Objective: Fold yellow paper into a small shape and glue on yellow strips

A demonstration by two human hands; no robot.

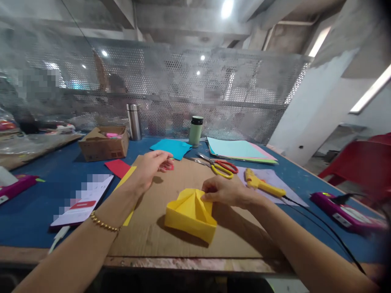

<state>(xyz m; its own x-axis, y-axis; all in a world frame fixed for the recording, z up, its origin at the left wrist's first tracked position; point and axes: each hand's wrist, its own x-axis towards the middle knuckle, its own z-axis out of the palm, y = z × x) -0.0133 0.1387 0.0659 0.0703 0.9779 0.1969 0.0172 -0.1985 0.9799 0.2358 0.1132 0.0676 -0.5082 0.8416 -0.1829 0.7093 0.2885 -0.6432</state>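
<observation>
Resting on or just above the cardboard sheet, the folded yellow paper is pinched at its right rear edge between the thumb and fingers of the right hand. The left hand is raised nearby, its fingertips nearly closed; whether the small red piece beside them is gripped cannot be told. Walls and converging pleats are already formed in the yellow paper, so the shaping appears well advanced. The blue paper is left lying flat and the glue gun unheld; whether any glue has been applied cannot be seen. On the phone, a red block is shown, and marks are printed on the cardboard box, but no brand or word can be read.
</observation>
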